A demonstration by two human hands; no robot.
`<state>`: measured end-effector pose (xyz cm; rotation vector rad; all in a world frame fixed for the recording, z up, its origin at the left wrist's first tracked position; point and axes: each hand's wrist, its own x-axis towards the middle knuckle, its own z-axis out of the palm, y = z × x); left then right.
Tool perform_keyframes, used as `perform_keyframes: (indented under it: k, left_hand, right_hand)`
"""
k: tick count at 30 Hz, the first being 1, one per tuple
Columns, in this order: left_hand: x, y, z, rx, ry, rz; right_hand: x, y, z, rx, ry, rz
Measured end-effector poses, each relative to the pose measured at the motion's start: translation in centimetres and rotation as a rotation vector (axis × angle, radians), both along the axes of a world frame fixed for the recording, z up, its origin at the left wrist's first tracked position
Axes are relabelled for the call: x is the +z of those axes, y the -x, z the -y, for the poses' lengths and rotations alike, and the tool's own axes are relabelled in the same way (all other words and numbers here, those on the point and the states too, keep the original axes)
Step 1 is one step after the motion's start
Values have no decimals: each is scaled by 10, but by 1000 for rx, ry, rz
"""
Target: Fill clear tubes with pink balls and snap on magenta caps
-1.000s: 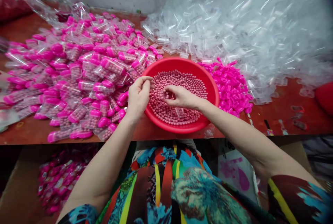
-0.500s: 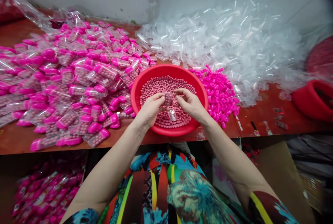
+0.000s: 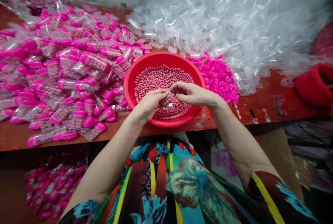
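Left hand (image 3: pixel 148 106) pinched, right hand (image 3: pixel 191 93) curled

We see loose garment (image 3: pixel 160 196) in busy, many-coloured print: dark brown and black ground, bright blue splashes, orange-red panels. Yellow stripes (image 3: pixel 153 179) run lengthwise down front; lime-green stripe (image 3: pixel 122 194) slants along left side. Large ruffled motif (image 3: pixel 197 182), flower-like, teal mixed with tan, sits right of centre. We note short, wide sleeves: left sleeve (image 3: pixel 84 210) dark with light-blue patches, right sleeve (image 3: pixel 281 196) dark brown with bold yellow band and jagged blue patches. Forearms (image 3: pixel 109 161) bare below sleeves.
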<state>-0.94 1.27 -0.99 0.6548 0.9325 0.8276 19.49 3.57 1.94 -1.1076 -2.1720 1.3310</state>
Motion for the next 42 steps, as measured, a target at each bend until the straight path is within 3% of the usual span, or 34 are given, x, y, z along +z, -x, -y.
perform_keyframes:
  k: [4,10,15,19,21,24,26,27,30,33,39,42]
  left_hand:
    - [-2,0,1,9,-8,-69]
    - [-8,-1,-3,105,-85,-108]
    - [-5,4,-11,291,-73,39]
    - [2,6,-11,322,-47,111]
    - [5,6,-10,320,-49,77]
    - [9,5,-10,293,-45,12]
    - [11,4,-11,253,-10,-14]
    - [11,3,-11,241,4,-26]
    - [12,-4,-8,233,-16,-57]
    - [11,-18,-3,206,-38,-8]
    - [5,-41,5,70,64,118]
    - [3,-38,6,36,47,114]
  right_hand:
    - [-2,1,-1,52,121,8]
    - [-18,-4,-6,-19,195,-79]
    - [-39,-8,-3,-282,-236,250]
    - [-36,-3,17,-331,-339,85]
    - [-36,-15,28,-525,-411,-68]
    - [-52,-63,47,-1010,-450,-166]
    - [-67,-107,66,-1256,-404,-31]
    - [-75,-127,77,-1310,-370,84]
    - [-93,-164,115,-1354,-300,240]
    - [-105,-161,137,-1322,-240,313]
    - [-129,-121,130,-1271,-265,485]
    - [-138,-114,123,-1316,-260,362]
